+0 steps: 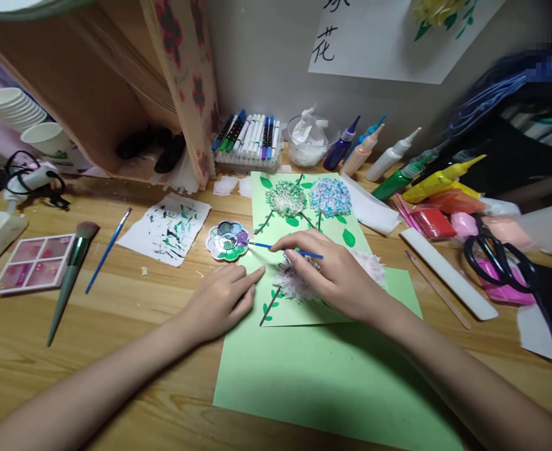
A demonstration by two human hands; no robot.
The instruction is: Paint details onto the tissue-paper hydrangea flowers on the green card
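My right hand [325,269] pinches a thin blue paintbrush [262,245], its tip at the right rim of a flower-shaped paint palette [229,252] with green, purple and grey paint. Below that hand, partly covered, lies a pale fluffy flower [294,282] on a light green sheet [313,316] with painted stems and leaves. Green-tipped [286,198] and blue-tipped [331,196] fluffy flowers show farther up the sheet. My left hand [223,294] holds nothing. Its index finger stretches onto the sheet's left edge, while the other fingers curl loosely on the table.
Left of the palette lie a paint-smeared tissue [167,228], another blue brush [109,250] and a large makeup brush [73,275]. Markers [247,138] and a plastic bowl [311,138] stand behind. Paint bottles [393,156], black scissors [499,257] and a white bar [449,272] occupy the right.
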